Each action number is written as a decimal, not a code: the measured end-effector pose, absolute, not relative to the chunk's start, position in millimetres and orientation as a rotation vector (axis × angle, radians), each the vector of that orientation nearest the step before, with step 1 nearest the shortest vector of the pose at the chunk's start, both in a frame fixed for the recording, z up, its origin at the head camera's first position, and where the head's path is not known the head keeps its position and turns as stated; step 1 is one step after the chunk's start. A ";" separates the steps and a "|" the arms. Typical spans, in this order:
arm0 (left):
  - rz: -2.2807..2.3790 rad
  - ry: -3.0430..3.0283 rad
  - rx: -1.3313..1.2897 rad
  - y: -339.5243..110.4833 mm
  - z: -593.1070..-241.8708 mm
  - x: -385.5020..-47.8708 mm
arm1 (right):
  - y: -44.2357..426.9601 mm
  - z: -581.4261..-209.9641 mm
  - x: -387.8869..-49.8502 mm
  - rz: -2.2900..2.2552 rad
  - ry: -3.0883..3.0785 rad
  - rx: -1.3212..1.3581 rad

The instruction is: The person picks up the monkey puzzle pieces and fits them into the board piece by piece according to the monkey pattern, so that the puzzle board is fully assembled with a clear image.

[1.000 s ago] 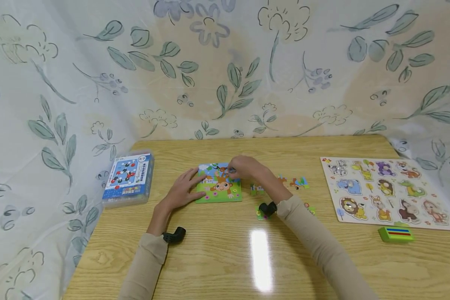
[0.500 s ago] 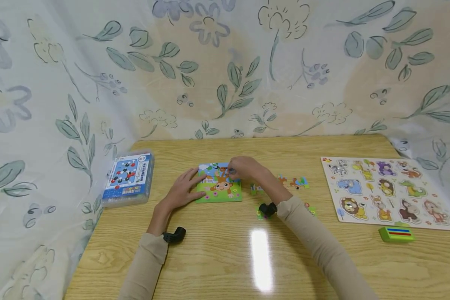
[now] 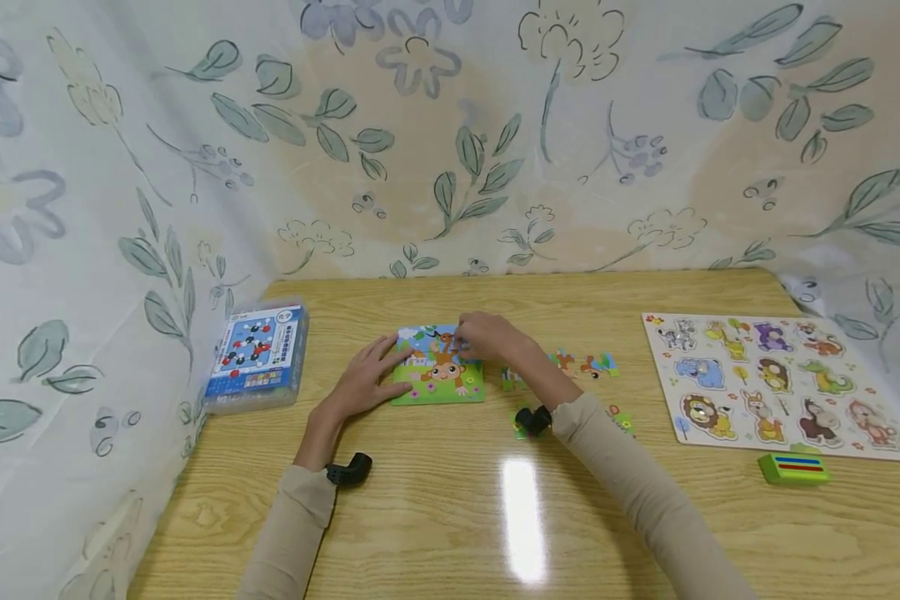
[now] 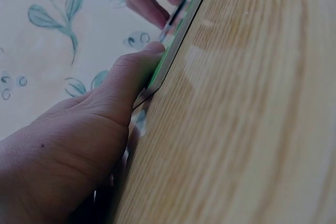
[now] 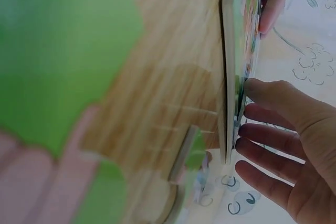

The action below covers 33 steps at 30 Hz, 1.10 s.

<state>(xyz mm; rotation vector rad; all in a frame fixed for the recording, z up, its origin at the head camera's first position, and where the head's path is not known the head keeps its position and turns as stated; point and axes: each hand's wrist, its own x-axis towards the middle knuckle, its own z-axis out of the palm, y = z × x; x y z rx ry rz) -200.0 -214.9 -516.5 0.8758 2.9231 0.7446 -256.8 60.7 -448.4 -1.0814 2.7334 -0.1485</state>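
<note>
A square jigsaw puzzle board [image 3: 438, 392] with a cartoon monkey on green grass lies flat on the table. My left hand [image 3: 365, 379] rests at its left side, fingers spread over the edge and thumb on the lower left corner. At the upper right part of the picture, my right hand [image 3: 492, 337] pinches a puzzle piece, mostly hidden by the fingers. In the right wrist view, the right thumb and fingers [image 5: 268, 140] meet at the board's surface. The left thumb [image 4: 142, 61] presses on the board's rim in the left wrist view.
Loose puzzle pieces [image 3: 598, 367] lie right of the board, some under the right forearm. A boxed molecule kit [image 3: 257, 354] stands at left. An animal peg board [image 3: 742, 383] and a green block [image 3: 792, 468] are at right. A floral cloth [image 3: 450, 167] hangs behind.
The right hand shifts only slightly at the puzzle's upper right part. More of the picture beside its fingertips shows now. My left hand stays in place.
</note>
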 end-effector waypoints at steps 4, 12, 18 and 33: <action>0.748 2.926 0.877 -214.7 -516.0 -199.4 | 61.0 -448.7 -256.8 -0.165 2.732 -1.070; 0.761 2.918 0.868 -213.0 -517.0 -196.9 | 64.0 -446.8 -253.8 -0.201 2.705 -1.070; 0.758 2.935 0.890 -211.6 -517.7 -194.2 | 66.8 -440.7 -250.1 -0.206 2.616 -1.103; 0.763 2.938 0.870 -212.5 -520.0 -195.4 | 62.4 -436.2 -249.5 -0.184 2.549 -1.058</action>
